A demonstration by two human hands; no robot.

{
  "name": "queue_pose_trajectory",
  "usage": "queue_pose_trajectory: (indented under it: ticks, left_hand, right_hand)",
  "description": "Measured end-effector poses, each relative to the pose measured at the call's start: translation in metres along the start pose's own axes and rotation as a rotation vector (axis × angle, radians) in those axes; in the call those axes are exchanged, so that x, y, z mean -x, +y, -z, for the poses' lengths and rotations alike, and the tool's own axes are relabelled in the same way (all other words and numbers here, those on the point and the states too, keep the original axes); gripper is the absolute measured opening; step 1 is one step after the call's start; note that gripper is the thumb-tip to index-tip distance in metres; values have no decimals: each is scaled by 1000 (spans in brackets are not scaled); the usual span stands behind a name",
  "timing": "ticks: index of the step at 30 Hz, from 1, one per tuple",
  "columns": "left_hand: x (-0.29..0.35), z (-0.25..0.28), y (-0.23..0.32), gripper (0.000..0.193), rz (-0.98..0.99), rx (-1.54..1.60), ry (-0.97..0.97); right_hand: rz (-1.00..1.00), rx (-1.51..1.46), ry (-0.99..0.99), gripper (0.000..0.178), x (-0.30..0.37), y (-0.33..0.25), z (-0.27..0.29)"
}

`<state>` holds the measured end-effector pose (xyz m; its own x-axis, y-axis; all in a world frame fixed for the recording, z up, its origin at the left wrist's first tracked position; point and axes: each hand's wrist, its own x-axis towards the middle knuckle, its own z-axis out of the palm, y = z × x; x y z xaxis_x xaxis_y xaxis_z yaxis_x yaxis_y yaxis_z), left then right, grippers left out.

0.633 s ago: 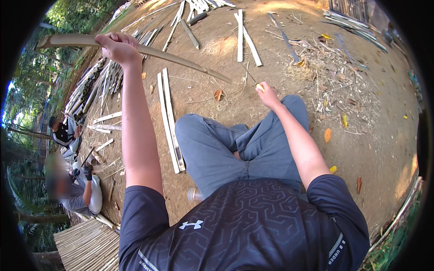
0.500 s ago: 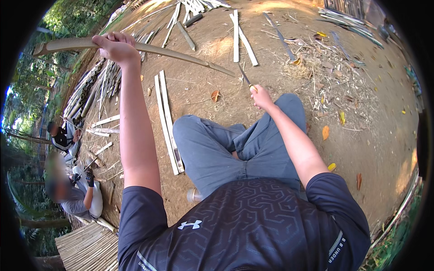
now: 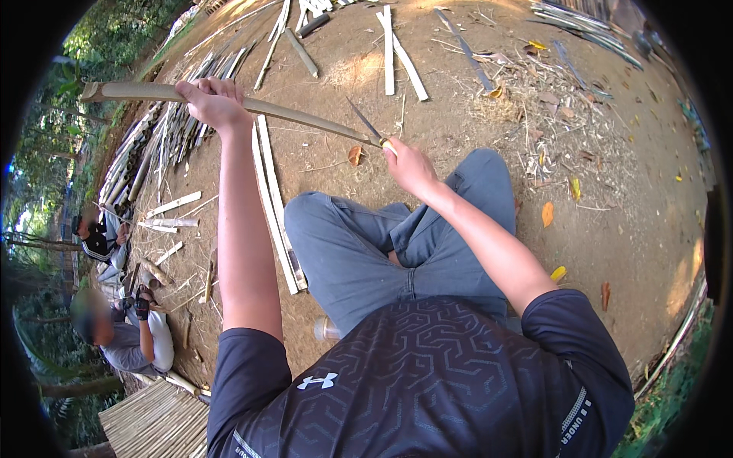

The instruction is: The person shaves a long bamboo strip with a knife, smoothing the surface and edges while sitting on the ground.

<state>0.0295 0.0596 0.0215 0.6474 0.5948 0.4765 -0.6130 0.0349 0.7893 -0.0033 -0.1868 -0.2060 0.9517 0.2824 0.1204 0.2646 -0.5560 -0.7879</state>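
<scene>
My left hand is closed around a long split bamboo piece, raised at the upper left. The piece slants down to the right, towards my right hand. That hand grips a knife by its pale handle; the dark, narrow knife blade points up and to the left. Near the handle, the blade crosses the thin lower end of the bamboo. Whether the edge touches it I cannot tell. My crossed legs lie below both hands.
Two pale bamboo slats lie left of my legs, near a clear container. Two more slats lie ahead, with a pile of bamboo poles at left. Two people sit at far left. Shavings litter the right ground.
My right hand has moved left and slightly down, turning the knife across the bamboo's lower end. My left hand has shifted right and down with the bamboo.
</scene>
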Motion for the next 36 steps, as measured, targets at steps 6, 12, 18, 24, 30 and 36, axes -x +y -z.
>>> queue_pose_trajectory:
  ticks: [6, 12, 18, 24, 30, 36]
  left_hand:
    - [9, -29, -3, 55, -27, -47, 80]
    - [17, -50, -2, 56, -134, -58, 11]
    - [3, -69, -25, 41, -194, 135, 94]
    - [10, -80, -24, 55, -190, 12, 102]
    - [7, -68, -22, 55, -188, -47, 148]
    - [6, -69, -16, 55, -215, 21, 102]
  right_hand:
    - [47, 38, 157, 28, 3, 6, -37]
    - [-28, 0, 36, 29, 1, -28, -26]
    - [-70, 185, -24, 28, -1, -3, -13]
    - [-77, 268, 14, 26, 2, 23, -23]
    - [-51, 315, -1, 30, 10, 5, -23]
    - [-133, 317, -53, 30, 1, 1, -22]
